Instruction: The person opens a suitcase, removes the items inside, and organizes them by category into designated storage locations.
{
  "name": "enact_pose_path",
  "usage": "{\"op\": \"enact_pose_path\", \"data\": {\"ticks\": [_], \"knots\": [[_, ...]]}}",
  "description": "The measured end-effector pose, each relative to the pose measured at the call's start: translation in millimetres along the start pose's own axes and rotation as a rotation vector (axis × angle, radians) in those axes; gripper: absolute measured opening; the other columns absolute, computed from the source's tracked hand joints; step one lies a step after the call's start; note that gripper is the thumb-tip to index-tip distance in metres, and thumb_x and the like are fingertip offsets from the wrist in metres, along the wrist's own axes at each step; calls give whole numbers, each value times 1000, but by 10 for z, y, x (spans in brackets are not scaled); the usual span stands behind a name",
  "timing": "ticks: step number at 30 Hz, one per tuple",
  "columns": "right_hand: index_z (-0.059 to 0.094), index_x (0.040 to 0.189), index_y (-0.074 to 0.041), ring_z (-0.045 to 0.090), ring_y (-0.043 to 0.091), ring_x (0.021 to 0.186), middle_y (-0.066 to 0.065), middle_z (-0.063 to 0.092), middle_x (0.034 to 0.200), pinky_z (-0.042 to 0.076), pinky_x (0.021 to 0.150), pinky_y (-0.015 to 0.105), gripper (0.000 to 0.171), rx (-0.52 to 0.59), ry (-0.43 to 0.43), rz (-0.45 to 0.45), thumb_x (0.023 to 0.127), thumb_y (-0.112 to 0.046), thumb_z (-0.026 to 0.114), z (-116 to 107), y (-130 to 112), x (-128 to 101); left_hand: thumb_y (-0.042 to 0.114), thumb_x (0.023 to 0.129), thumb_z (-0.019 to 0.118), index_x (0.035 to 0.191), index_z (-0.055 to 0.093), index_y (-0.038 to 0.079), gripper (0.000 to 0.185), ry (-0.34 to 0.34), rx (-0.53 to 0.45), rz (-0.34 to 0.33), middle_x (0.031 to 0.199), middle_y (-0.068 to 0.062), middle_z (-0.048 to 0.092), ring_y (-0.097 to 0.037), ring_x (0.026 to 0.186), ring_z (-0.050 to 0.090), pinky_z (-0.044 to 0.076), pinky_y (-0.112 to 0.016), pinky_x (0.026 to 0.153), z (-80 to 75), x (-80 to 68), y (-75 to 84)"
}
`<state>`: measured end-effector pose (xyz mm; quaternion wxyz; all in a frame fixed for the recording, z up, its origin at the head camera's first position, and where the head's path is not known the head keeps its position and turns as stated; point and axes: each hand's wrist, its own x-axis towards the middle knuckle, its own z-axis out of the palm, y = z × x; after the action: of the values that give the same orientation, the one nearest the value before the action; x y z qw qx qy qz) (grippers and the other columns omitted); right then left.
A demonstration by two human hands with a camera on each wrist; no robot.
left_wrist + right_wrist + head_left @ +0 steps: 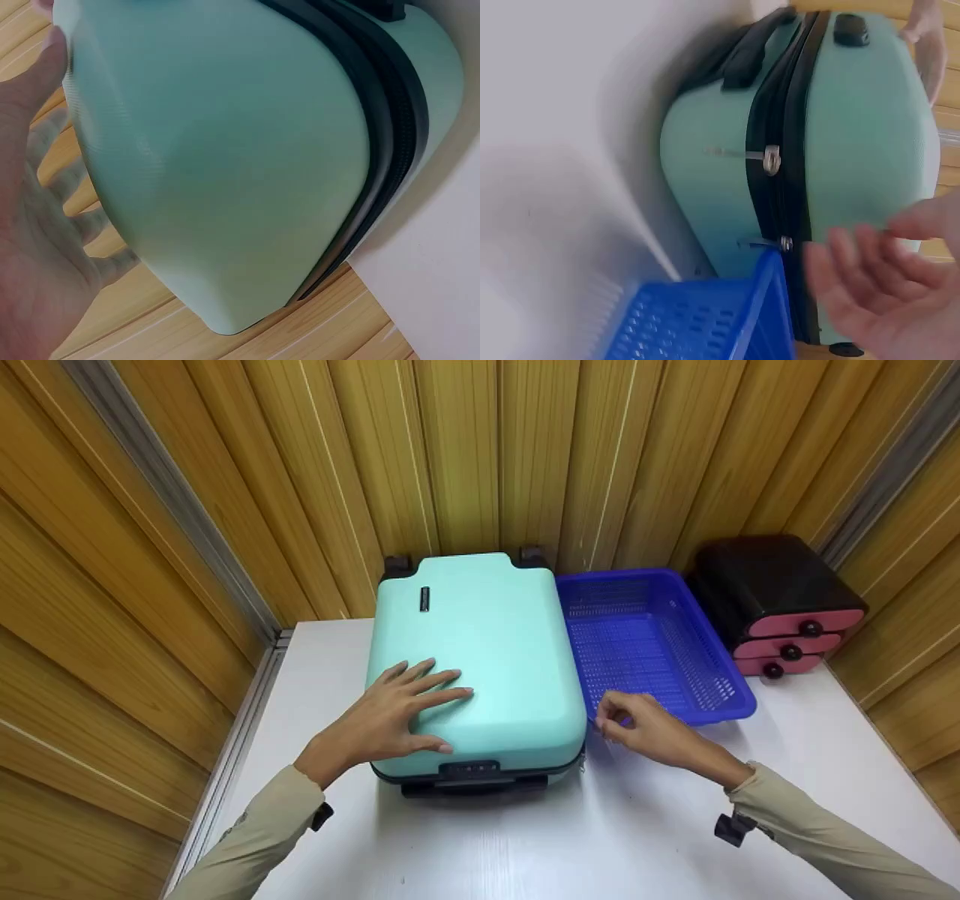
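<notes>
A mint-green hard-shell suitcase (480, 645) lies flat on the white table, with its wheels toward the back wall and its black handle toward me. My left hand (390, 712) rests on the near left part of its lid, fingers spread. Just off the near right corner is my right hand (645, 727), its fingers loosely bent and holding nothing. In the right wrist view, that hand is blurred beside the black zipper band. Two metal zipper pulls (772, 160) hang there, apart from the fingers. A combination lock (469, 769) sits on the near edge.
A blue perforated basket (712, 660) stands close against the suitcase's right side. Farther right is a black cabinet (772, 577) with pink drawers. Wood-patterned panels (465, 450) enclose the white table (480, 847) at the back and sides.
</notes>
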<state>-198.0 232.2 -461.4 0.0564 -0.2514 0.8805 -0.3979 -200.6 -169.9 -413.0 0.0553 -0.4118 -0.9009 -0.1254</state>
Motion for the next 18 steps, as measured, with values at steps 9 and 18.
{"op": "enact_pose_path", "data": {"ticks": [9, 18], "knots": [[63, 101, 6, 66, 25, 84, 18, 67, 93, 60, 67, 31, 16, 142, -191, 152, 88, 0, 58, 204, 162, -78, 62, 82, 67, 143, 49, 35, 69, 27, 0, 15, 152, 2, 46, -34, 145, 35, 25, -62, 116, 0, 9, 11], [55, 118, 14, 67, 47, 95, 35, 64, 110, 61, 71, 41, 33, 390, -299, 237, 91, -4, 63, 475, 278, -150, 64, 82, 66, 144, 48, 38, 69, 33, 16, -20, 153, 6, 44, -29, 146, 34, 24, -65, 115, 28, -12, 21]]}}
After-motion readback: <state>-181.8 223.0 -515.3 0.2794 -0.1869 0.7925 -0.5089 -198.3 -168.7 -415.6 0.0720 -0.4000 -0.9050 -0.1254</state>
